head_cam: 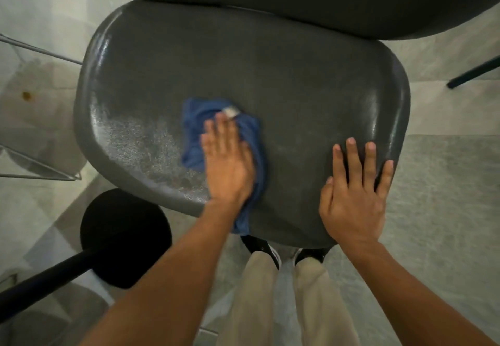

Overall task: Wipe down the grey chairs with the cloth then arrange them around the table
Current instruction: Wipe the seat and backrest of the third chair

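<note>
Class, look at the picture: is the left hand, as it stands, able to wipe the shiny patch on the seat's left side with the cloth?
Probably yes: the left hand presses the blue cloth right beside that patch, nothing between.

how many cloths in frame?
1. A crumpled blue cloth lies on the grey moulded chair seat, pressed flat under the left hand. The right hand rests bare on the seat, no cloth beneath it that shows.

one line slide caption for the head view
Left hand presses a blue cloth across the grey chair seat; right hand rests flat beside it.
</note>
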